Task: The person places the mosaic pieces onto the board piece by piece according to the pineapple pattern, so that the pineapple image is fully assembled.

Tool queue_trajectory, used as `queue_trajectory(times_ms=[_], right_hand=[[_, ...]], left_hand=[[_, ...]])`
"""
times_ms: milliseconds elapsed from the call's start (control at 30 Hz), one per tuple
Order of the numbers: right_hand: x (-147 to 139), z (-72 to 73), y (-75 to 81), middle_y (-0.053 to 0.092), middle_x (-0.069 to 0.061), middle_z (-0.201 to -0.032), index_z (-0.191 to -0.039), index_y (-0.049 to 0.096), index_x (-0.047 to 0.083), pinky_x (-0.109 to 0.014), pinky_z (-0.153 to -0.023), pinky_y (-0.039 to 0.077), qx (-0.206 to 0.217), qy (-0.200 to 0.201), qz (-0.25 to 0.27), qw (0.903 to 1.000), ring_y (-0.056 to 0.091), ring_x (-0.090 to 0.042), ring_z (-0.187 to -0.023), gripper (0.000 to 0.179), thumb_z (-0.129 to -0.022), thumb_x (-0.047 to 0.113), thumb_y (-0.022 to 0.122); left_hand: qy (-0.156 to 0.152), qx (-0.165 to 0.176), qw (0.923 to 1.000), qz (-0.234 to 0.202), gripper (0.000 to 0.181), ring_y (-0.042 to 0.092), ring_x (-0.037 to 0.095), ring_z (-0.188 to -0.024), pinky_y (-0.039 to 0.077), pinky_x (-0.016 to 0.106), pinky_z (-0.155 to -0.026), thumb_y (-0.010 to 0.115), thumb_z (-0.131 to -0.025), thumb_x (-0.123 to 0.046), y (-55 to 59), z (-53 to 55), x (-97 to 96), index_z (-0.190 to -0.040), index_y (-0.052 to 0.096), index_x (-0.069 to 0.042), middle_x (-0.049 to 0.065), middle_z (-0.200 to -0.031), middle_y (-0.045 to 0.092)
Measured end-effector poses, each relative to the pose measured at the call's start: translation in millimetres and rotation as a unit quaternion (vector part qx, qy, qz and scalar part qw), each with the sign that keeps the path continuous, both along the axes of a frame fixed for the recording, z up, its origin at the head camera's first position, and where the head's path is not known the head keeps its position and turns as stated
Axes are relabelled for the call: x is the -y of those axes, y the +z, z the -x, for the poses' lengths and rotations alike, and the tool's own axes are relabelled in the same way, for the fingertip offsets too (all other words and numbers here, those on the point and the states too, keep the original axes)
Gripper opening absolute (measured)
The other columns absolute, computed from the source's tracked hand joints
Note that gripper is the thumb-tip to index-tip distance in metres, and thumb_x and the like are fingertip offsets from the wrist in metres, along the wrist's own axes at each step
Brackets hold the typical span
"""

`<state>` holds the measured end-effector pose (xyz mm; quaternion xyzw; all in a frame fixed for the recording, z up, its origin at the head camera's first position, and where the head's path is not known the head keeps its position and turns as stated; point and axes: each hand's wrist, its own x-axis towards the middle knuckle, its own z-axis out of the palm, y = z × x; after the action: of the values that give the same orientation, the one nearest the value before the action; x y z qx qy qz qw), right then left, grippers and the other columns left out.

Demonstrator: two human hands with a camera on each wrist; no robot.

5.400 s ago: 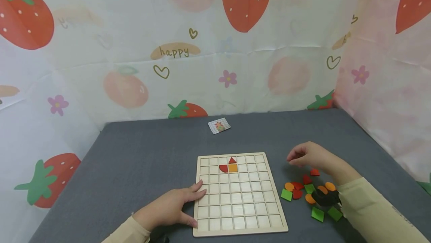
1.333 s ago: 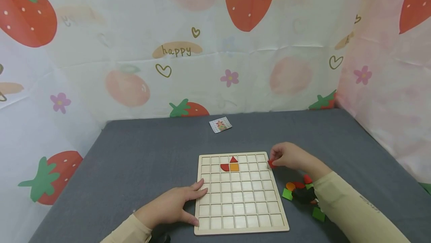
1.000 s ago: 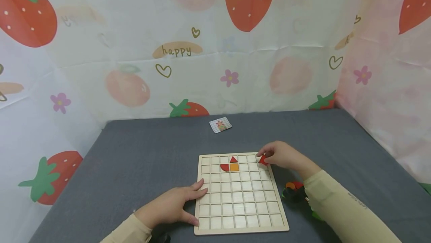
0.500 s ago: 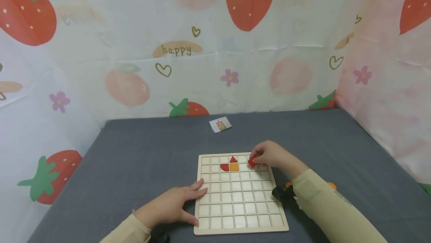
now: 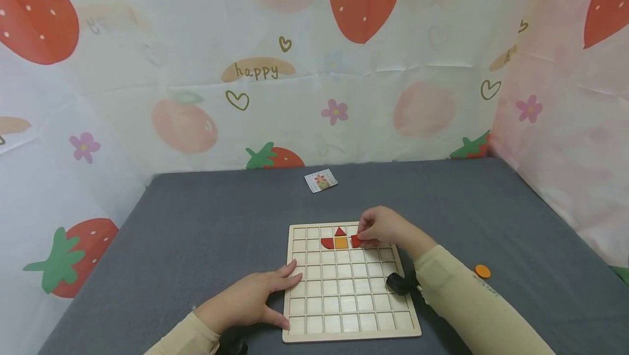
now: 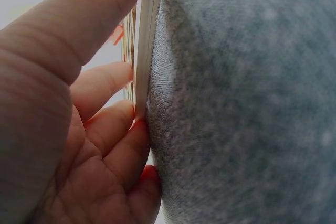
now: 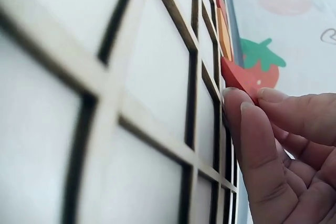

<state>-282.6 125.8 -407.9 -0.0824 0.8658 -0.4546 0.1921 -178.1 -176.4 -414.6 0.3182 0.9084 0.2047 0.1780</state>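
Observation:
A wooden grid board (image 5: 346,337) lies on the grey cloth. In its upper rows sit a red triangle tile (image 5: 340,232), an orange square tile (image 5: 341,242) and a red tile with a rounded side (image 5: 327,243). My right hand (image 5: 390,229) pinches another red tile (image 5: 355,241) between thumb and fingers, just right of the orange square; the right wrist view shows this red tile (image 7: 237,77) tilted, one corner at the grid. Along the board's left edge rests my left hand (image 5: 248,297), its fingers extended over the rim and thumb near the lower corner.
A small picture card (image 5: 321,181) lies behind the board. One orange round tile (image 5: 482,271) shows beside the right sleeve (image 5: 457,284), which hides the other loose tiles. A dark wrist device (image 5: 399,284) hangs over the board's right side. Printed cloth walls (image 5: 196,71) enclose the table.
My right hand has carried the red tile leftward from the board's right edge to beside the orange square. Its sleeve now covers the loose tiles. The left hand stays put.

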Motion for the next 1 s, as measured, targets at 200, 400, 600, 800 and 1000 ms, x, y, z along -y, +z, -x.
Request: queue_trajectory(times_ms=[200,400,600,800,1000], right_hand=[[6.1,0.4,-2.3,0.061,-0.01,-0.073,-0.072,0.059,0.001,-0.03,-0.059,0.054,0.012,-0.019,0.0,0.9998,0.063,-0.016,-0.062,0.011,-0.079,-0.001,0.067],[6.4,2.4,-2.8,0.062,-0.006,-0.074,-0.07,0.061,0.004,-0.028,-0.06,0.051,-0.003,-0.01,-0.031,0.9995,0.061,-0.016,-0.065,0.011,-0.078,0.002,0.069],[6.3,3.3,-1.3,0.063,-0.004,-0.071,-0.07,0.065,0.006,-0.028,-0.058,0.048,-0.012,0.001,-0.061,0.998,0.059,-0.016,-0.064,0.01,-0.079,0.005,0.069],[9.2,3.6,-0.1,0.062,-0.003,-0.071,-0.07,0.065,0.008,-0.027,-0.058,0.047,-0.029,0.009,-0.083,0.9961,0.056,-0.015,-0.063,0.009,-0.076,0.007,0.072],[10.4,3.5,-0.4,0.061,-0.003,-0.073,-0.072,0.063,0.008,-0.028,-0.058,0.047,-0.036,0.011,-0.086,0.9955,0.056,-0.017,-0.064,0.011,-0.075,0.005,0.073]], left_hand=[[0.003,-0.001,1.0,0.002,0.088,0.036,0.02,-0.13,0.035,0.039,-0.101,0.07,-0.065,-0.057,0.2,-0.5,0.3,-0.14,0.038,-0.023,0.001,-0.149,0.026],[0.003,-0.001,1.0,0.003,0.089,0.035,0.02,-0.131,0.035,0.039,-0.101,0.069,-0.065,-0.058,0.0,-0.2,0.2,-0.14,0.038,-0.023,0.001,-0.149,0.026],[0.005,0.007,1.0,0.003,0.089,0.035,0.019,-0.131,0.034,0.04,-0.101,0.069,-0.065,-0.059,-0.2,0.4,-0.3,-0.14,0.037,-0.024,0.0,-0.149,0.025],[0.004,0.007,1.0,0.003,0.09,0.034,0.019,-0.131,0.034,0.04,-0.101,0.068,-0.064,-0.06,-1.6,1.3,0.0,-0.141,0.037,-0.024,-0.001,-0.15,0.024],[0.004,0.008,1.0,0.003,0.09,0.034,0.019,-0.131,0.034,0.04,-0.101,0.068,-0.065,-0.059,-1.5,1.4,-0.6,-0.141,0.037,-0.023,0.0,-0.15,0.024]])
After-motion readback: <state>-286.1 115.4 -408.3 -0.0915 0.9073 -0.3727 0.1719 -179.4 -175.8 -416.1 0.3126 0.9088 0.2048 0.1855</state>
